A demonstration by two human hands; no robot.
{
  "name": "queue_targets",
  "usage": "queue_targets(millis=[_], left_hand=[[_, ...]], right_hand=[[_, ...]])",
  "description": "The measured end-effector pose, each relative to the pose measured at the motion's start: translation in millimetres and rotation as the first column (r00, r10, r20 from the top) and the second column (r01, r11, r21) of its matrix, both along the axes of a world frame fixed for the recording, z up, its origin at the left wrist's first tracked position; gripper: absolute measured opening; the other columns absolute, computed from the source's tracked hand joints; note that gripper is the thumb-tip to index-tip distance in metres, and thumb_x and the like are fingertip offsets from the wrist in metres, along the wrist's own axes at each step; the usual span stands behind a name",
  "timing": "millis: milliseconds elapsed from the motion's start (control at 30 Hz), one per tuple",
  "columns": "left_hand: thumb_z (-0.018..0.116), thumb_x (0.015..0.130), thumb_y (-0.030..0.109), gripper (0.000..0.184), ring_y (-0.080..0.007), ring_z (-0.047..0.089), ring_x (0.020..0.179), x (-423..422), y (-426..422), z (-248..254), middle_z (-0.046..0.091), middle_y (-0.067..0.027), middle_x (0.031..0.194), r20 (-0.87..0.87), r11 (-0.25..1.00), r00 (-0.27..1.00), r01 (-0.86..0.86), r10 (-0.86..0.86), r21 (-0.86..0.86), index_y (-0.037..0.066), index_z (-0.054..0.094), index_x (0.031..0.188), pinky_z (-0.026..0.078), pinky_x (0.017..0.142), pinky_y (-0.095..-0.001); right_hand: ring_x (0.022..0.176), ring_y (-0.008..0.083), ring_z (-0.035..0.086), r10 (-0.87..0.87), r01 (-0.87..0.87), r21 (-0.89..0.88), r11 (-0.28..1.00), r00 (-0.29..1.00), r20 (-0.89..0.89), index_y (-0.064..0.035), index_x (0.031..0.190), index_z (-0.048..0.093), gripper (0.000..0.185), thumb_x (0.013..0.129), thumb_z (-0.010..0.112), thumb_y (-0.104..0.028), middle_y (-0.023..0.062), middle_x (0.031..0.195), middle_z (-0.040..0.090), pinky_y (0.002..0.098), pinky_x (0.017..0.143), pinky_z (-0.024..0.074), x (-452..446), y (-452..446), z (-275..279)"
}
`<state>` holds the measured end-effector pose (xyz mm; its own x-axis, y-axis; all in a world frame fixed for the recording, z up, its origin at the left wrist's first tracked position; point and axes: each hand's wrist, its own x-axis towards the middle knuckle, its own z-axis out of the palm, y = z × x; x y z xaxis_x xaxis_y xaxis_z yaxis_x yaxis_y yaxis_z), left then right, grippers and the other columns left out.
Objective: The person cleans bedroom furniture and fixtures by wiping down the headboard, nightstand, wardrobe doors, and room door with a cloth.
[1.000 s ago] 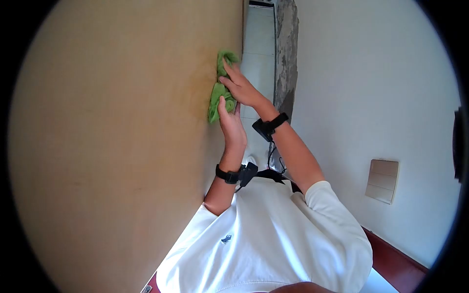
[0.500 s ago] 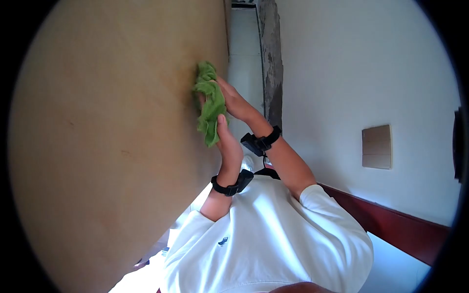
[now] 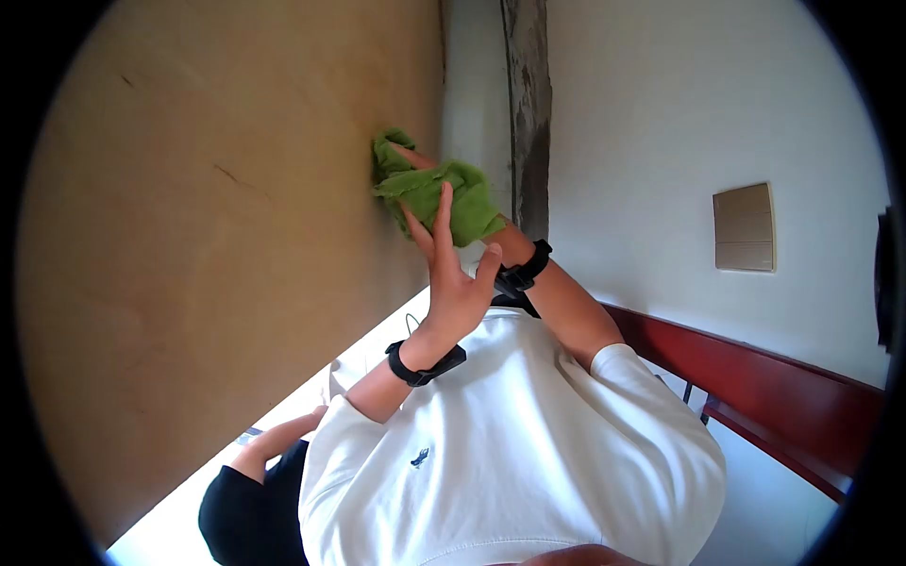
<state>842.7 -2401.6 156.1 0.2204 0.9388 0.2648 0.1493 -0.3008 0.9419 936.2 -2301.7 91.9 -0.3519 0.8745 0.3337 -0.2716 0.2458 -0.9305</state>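
Note:
A green cloth [image 3: 453,203] is draped over my right hand [image 3: 411,158] and trails back toward the wrist. Most of that hand is hidden; a bit of skin shows near the front, where the cloth meets the upright light-brown wooden panel [image 3: 217,283]. My left hand [image 3: 458,294] is just below, back toward me, fingers stretched and spread. Its fingertips reach the lower edge of the cloth, and its thumb points up toward my right wrist. Black straps with small boxes sit on both wrists.
Along the right runs a white wall with a cardboard-coloured square [image 3: 744,226] on it. A red wooden rail [image 3: 755,363] stands behind me on the right. At lower left, another person's arm [image 3: 283,441] and dark sleeve [image 3: 250,514] show beyond the panel's edge.
The cloth has shifted from a bunch between both hands to a spread over my right hand. My left hand has come back and opened its fingers. Another person's arm has appeared at lower left.

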Motion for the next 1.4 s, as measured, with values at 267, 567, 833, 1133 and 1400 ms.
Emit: queue_targets(millis=[267, 567, 833, 1133, 1400], left_hand=[[0.053, 0.092, 0.004, 0.069, -0.0288, 0.038, 0.135, -17, -18, -62, 0.034, -0.0217, 0.147, 0.15, 0.933, 0.988, -0.076, 0.024, 0.351, 0.001, 0.017, 0.151, 0.033, 0.111, -0.0424], [0.068, 0.083, 0.006, 0.07, -0.0477, 0.042, 0.12, -15, -19, -12, 0.035, -0.0362, 0.136, -0.451, 0.913, 0.888, 0.256, -0.092, 0.317, -0.01, 0.03, 0.14, 0.033, 0.106, -0.0531], [0.066, 0.091, 0.016, 0.075, -0.0434, 0.059, 0.099, -23, -29, -39, 0.048, -0.0382, 0.124, -0.335, 0.909, 0.87, 0.247, -0.361, -0.336, -0.014, 0.013, 0.135, 0.047, 0.084, -0.0475], [0.071, 0.09, 0.02, 0.082, -0.0411, 0.053, 0.119, -47, -16, -28, 0.045, -0.0325, 0.137, -0.483, 0.933, 0.8, 0.335, -0.356, -0.133, -0.009, 0.021, 0.148, 0.047, 0.094, -0.0394], [0.066, 0.092, 0.01, 0.061, -0.0302, 0.059, 0.114, -75, -21, -8, 0.06, -0.0198, 0.126, -0.349, 0.856, 0.805, 0.342, -0.48, -0.389, -0.004, 0.034, 0.142, 0.045, 0.096, -0.0329]], right_hand=[[0.121, 0.0294, 0.046, -0.097, 0.029, 0.223, 0.974, 0.949, 0.301, -0.008, 0.153, 0.03, 0.071, 0.093, 0.063, -0.026, 0.0179, 0.136, 0.046, 0.0362, 0.107, 0.0351, -14, -31, 100], [0.132, 0.0388, 0.035, -0.152, 0.126, 0.141, 0.982, 0.969, 0.196, -0.0076, 0.156, 0.02, 0.084, 0.09, 0.066, -0.032, 0.0249, 0.145, 0.031, 0.0425, 0.111, 0.0313, 3, -19, 53], [0.126, 0.0377, 0.037, -0.463, 0.233, 0.458, 0.858, 0.738, 0.491, -0.0055, 0.155, 0.018, 0.089, 0.088, 0.071, -0.031, 0.0228, 0.137, 0.032, 0.0388, 0.109, 0.0318, 0, -5, -5], [0.12, 0.0356, 0.046, -0.406, 0.348, 0.22, 0.911, 0.844, 0.349, -0.0056, 0.148, 0.032, 0.074, 0.088, 0.072, -0.018, 0.0213, 0.132, 0.037, 0.0381, 0.1, 0.0426, 1, -20, -7], [0.102, 0.0372, 0.055, -0.469, 0.254, 0.562, 0.787, 0.839, 0.278, -0.0087, 0.145, 0.035, 0.073, 0.085, 0.075, -0.02, 0.0205, 0.122, 0.043, 0.0397, 0.089, 0.0491, -4, -27, 15]])
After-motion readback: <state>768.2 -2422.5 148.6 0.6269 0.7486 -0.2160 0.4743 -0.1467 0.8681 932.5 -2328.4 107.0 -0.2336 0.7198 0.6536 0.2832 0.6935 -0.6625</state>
